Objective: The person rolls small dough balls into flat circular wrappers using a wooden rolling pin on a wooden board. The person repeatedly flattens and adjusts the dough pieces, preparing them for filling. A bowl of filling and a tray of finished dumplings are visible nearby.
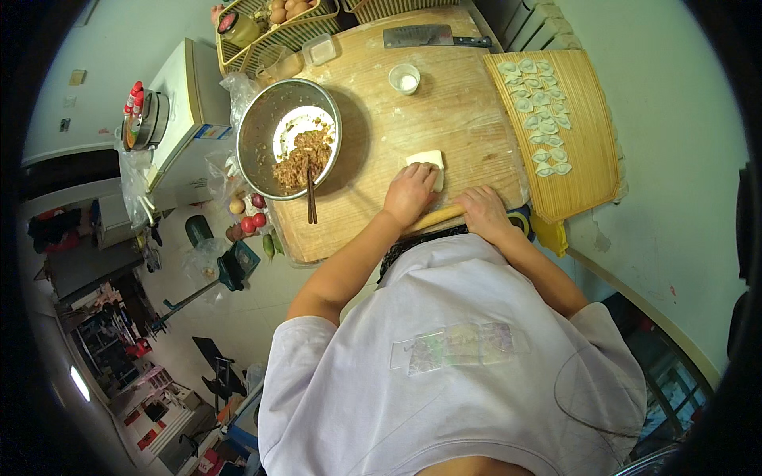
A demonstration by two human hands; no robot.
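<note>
My left hand [411, 193] lies with bent fingers on a pale, flat, folded-looking piece of dough [428, 158] near the front edge of the wooden board [369, 149]. My right hand [483, 208] is curled over the right end of a wooden rolling pin [437, 218], which lies along that edge; its left end is by my left wrist. To the left stands a steel bowl [256, 143] of minced filling [303, 160] with chopsticks [311, 199] in it. Small shaped dumplings [540, 98] lie in rows on a slatted tray [586, 137] at the right.
A cleaver [419, 36] lies at the board's far edge, with a small cup of white contents [405, 79] nearer. Behind the bowl are a plastic container [319, 50] and a basket [309, 27] with eggs and a jar. Tomatoes [253, 223] and onions are beside the board's left edge.
</note>
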